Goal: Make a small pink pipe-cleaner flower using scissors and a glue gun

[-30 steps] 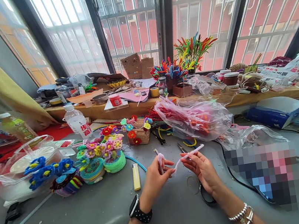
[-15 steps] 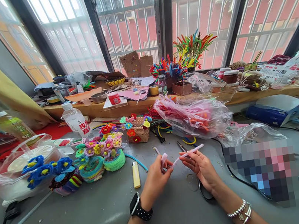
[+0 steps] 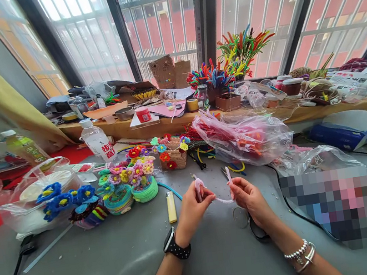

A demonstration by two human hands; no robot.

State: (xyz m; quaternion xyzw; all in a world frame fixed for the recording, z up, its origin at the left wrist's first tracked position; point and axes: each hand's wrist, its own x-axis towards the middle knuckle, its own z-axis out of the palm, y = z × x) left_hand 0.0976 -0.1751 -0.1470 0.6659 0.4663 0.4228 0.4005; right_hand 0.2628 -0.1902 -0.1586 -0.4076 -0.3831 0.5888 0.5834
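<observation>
A pale pink pipe cleaner [image 3: 224, 201] runs between my two hands, sagging slightly in the middle. My left hand [image 3: 192, 212] pinches it, and a curled loop of the fuzzy stem stands up above those fingers. Pinched between thumb and fingers, the other end sticks upward from my right hand [image 3: 252, 200]. Under the right hand lies a pair of scissors [image 3: 259, 233] with black handles, partly hidden by the hand. A yellow lighter [image 3: 171, 208] is on the grey tabletop [image 3: 120, 266], just left of my left hand.
Pipe-cleaner flowers in small pots [image 3: 145, 189] and a flower-trimmed basket [image 3: 173, 157] stand at left. A water bottle [image 3: 97, 141] is behind them. A pink plastic bag [image 3: 248, 137] lies at the back, a clear bag [image 3: 324, 157] to the right. A black cable [image 3: 292, 206] crosses the right side.
My right hand has turned the pipe cleaner's free end from slanting rightward to upright, and the stretch between my hands now bows downward. The view has shifted slightly.
</observation>
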